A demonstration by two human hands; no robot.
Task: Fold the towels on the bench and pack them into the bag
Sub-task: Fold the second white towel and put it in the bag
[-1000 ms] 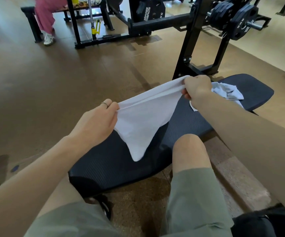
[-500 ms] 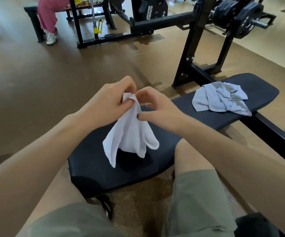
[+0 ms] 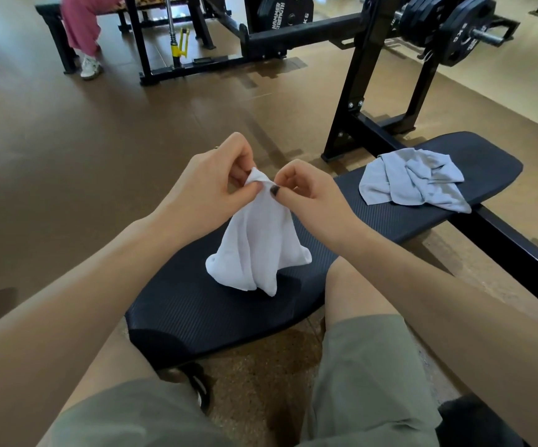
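Your left hand (image 3: 208, 185) and right hand (image 3: 309, 195) are close together above the bench (image 3: 374, 217), both pinching the top of the white towel (image 3: 258, 250) — left thumb and fingers bunched on the upper corner, right thumb and forefinger nipping the cloth just beside them, the other right fingers curled in. The towel hangs from that pinch in a loose cone, its lower edge resting on or just above the pad; I cannot tell which. No clean crease shows, so count this towel as mid-fold at best, corners brought together and nothing laid flat yet.

The grey towel (image 3: 416, 182) lies crumpled farther along the bench, well apart from your hands and untouched, not folded at all.

The bag — not clearly in view. There is a dark shape (image 3: 474, 421) at the lower right edge by your leg, but it is too cropped to call it a bag.

Judged from this: nothing packed, no towel finished. Left to do: flatten and finish the white one, fold the grey one, then pack both.
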